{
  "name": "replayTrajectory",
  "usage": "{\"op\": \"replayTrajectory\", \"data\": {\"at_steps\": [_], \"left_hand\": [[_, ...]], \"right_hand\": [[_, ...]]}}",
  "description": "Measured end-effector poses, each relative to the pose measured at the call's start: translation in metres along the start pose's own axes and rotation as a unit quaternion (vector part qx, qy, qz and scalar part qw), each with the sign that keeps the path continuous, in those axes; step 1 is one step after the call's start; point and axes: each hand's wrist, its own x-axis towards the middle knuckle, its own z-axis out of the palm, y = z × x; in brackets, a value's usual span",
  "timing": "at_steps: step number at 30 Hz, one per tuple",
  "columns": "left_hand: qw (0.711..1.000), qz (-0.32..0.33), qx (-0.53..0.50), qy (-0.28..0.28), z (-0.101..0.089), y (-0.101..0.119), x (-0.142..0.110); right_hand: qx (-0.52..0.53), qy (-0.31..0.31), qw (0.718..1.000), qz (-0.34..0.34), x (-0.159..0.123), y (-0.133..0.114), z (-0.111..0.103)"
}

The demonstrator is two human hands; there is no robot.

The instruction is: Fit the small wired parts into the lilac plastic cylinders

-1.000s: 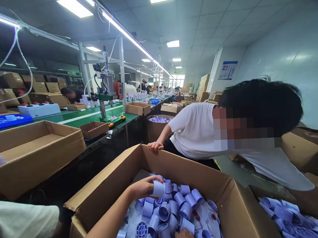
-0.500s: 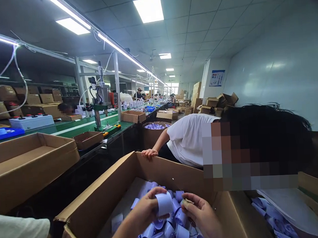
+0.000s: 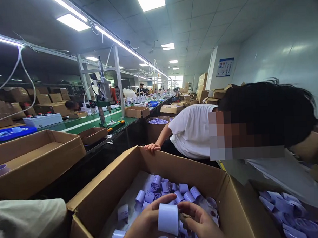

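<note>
Over the large cardboard box (image 3: 106, 191), my left hand (image 3: 146, 221) holds a pale lavender cylindrical plastic part (image 3: 168, 219) between thumb and fingers. My right hand (image 3: 202, 220) is closed at the right end of that part, its thumb and fingertips pinched around something small and dark that I cannot make out. Beneath both hands, many similar cylindrical plastic parts (image 3: 188, 196) lie loose in the box, some on their sides. Some show slotted or ribbed ends.
A co-worker in a white shirt (image 3: 189, 131) leans over at the right, one hand (image 3: 153, 147) on the box rim. Another box of lavender parts (image 3: 289, 211) stands at the lower right. Left are a green conveyor bench (image 3: 69, 128), a press (image 3: 103, 93) and a long carton (image 3: 42, 162).
My hands have come together, with the right hand now against the end of the cylindrical part. The camera view has shifted slightly, and the co-worker's head remains low at the right.
</note>
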Motion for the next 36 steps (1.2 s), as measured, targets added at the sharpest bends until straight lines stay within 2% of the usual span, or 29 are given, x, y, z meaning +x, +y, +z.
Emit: {"op": "replayTrajectory", "data": {"at_steps": [8,10,13,16,18,21,23,25,27,30,33,36], "left_hand": [[0.999,-0.007,0.005,0.033,0.001,0.012,-0.006],[0.999,-0.013,0.016,0.049,0.001,0.012,-0.006],[0.995,-0.011,0.063,0.083,-0.001,0.004,0.000],[0.989,-0.012,0.100,0.108,-0.005,-0.011,0.013],[0.991,-0.022,0.086,0.101,-0.008,-0.022,0.021],[0.997,-0.022,0.033,0.059,-0.011,-0.033,0.025],[0.999,0.002,0.027,0.021,-0.011,-0.035,0.023],[0.996,0.044,0.081,0.005,-0.007,-0.034,0.019],[0.979,0.102,0.171,0.031,-0.001,-0.031,0.013],[0.937,0.185,0.283,0.086,0.007,-0.027,0.008],[0.880,0.272,0.373,0.109,0.009,-0.024,0.006],[0.817,0.334,0.446,0.146,0.005,-0.021,0.004]], "right_hand": [[0.001,0.063,0.998,-0.012,-0.004,-0.010,0.007],[0.024,0.106,0.994,-0.032,-0.004,-0.012,0.006],[0.101,0.197,0.973,-0.068,-0.002,-0.014,0.006],[0.168,0.232,0.954,-0.086,0.001,-0.008,0.014],[0.148,0.230,0.958,-0.090,0.003,0.000,0.024],[0.057,0.240,0.961,-0.123,0.006,0.011,0.037],[0.008,0.260,0.954,-0.151,0.008,0.014,0.041],[-0.009,0.284,0.946,-0.157,0.008,0.013,0.041],[-0.002,0.298,0.943,-0.150,0.007,0.010,0.039],[0.033,0.283,0.948,-0.139,0.003,0.000,0.035],[0.049,0.269,0.950,-0.149,-0.009,-0.011,0.027],[-0.014,0.261,0.947,-0.189,-0.027,-0.020,0.019]]}}
